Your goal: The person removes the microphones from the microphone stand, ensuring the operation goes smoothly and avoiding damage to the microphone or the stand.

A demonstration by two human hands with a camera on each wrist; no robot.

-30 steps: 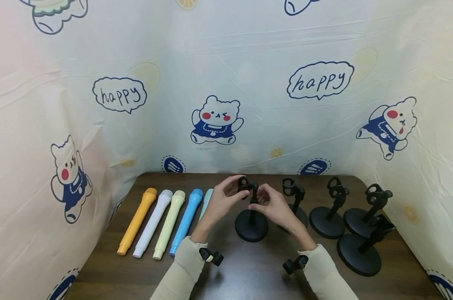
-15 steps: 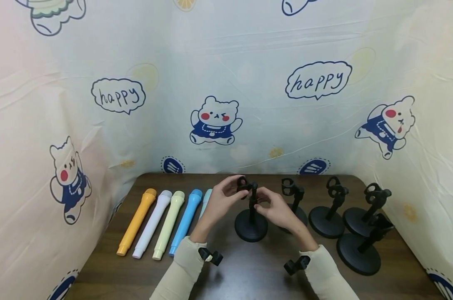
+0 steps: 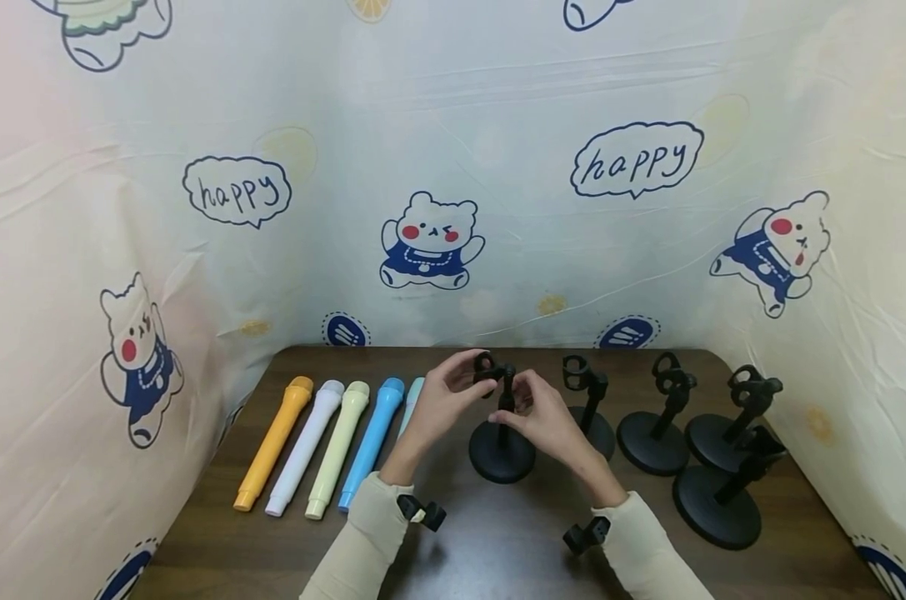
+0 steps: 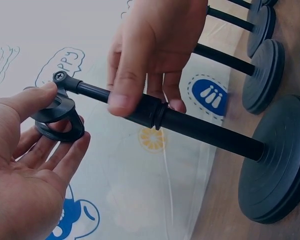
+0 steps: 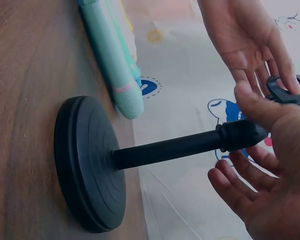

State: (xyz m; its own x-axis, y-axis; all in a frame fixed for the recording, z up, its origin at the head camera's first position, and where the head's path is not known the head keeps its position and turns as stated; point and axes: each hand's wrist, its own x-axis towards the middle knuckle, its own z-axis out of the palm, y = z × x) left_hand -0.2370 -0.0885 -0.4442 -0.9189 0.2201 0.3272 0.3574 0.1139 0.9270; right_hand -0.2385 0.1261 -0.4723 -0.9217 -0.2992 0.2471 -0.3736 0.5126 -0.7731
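A black microphone stand [image 3: 501,457] stands upright on its round base in the middle of the table. My left hand [image 3: 445,404] holds the ring-shaped clip [image 4: 57,113] at its top, thumb on the upper side and fingers beneath. With thumb and fingers, my right hand [image 3: 548,421] grips the thicker collar [image 4: 149,111] partway up the pole [image 5: 172,149]. In the right wrist view the thumb lies over the collar and covers the joint above it. The fingertips curl beneath the collar there.
To the left lie several toy microphones: orange [image 3: 274,442], white [image 3: 304,448], pale yellow [image 3: 337,450], blue [image 3: 372,443] and teal [image 5: 112,60]. Several more black stands [image 3: 653,442] are grouped at the right. A printed cloth [image 3: 437,100] hangs behind the brown table [image 3: 490,550].
The right hand's thumb and fingers loosened around the pole half a second ago and have closed in on the collar again. The left hand and the stand keep their place.
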